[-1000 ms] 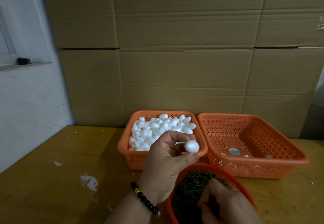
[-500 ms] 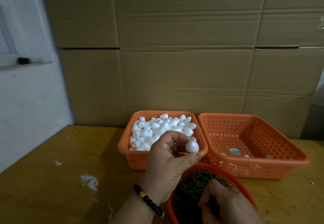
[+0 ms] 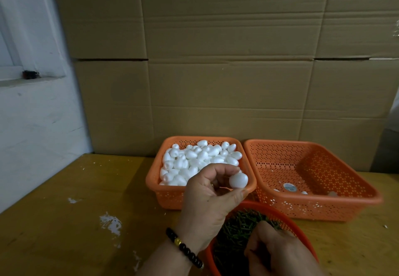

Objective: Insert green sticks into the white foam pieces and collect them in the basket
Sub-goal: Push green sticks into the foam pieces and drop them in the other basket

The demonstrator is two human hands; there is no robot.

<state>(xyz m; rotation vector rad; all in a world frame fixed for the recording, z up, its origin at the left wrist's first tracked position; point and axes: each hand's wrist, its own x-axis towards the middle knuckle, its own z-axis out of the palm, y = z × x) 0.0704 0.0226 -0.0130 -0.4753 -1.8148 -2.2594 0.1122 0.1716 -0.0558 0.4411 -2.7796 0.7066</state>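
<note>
My left hand pinches one white foam piece between thumb and fingertips, raised over the near rim of the left orange basket, which is heaped with white foam pieces. My right hand reaches down with curled fingers into a round red basket filled with green sticks; what its fingers hold is hidden. To the right stands a second orange basket, holding only a few small white bits on its floor.
All three baskets stand on a yellow wooden table marked with white paint spots. A wall of cardboard boxes rises right behind the baskets. A white wall with a ledge is on the left.
My left hand has held the foam piece in nearly the same spot, turning it slightly. My right hand stays in the stick basket, its fingers shifting a little.
</note>
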